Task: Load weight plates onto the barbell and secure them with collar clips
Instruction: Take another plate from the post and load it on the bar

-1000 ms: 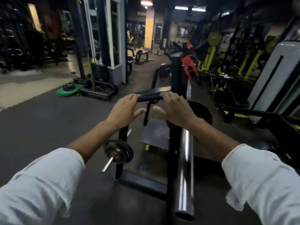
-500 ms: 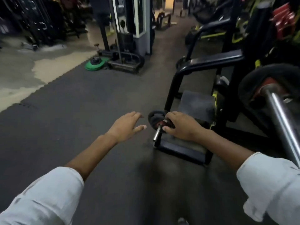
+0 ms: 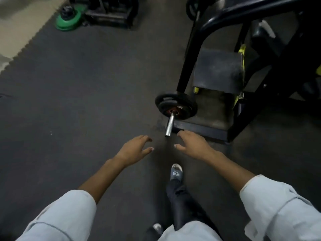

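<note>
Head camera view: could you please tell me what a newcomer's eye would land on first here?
Probably the small black weight plates on a shiny steel peg at the foot of the black machine frame, right of centre. Just below, the left hand and right hand hover open and empty on either side of the peg's tip. A green plate lies on the floor at top left.

I am standing in a gym. Dark rubber floor mats (image 3: 73, 94) with interlocking toothed edges cover the ground, meeting a pale floor at the upper left of the frame. A black steel machine frame (image 3: 192, 54) occupies the upper right, with small black weight plates (image 3: 176, 106) stored on a chrome peg (image 3: 169, 125) at its base. A green weight plate (image 3: 68, 19) lies flat at the upper left.
</note>
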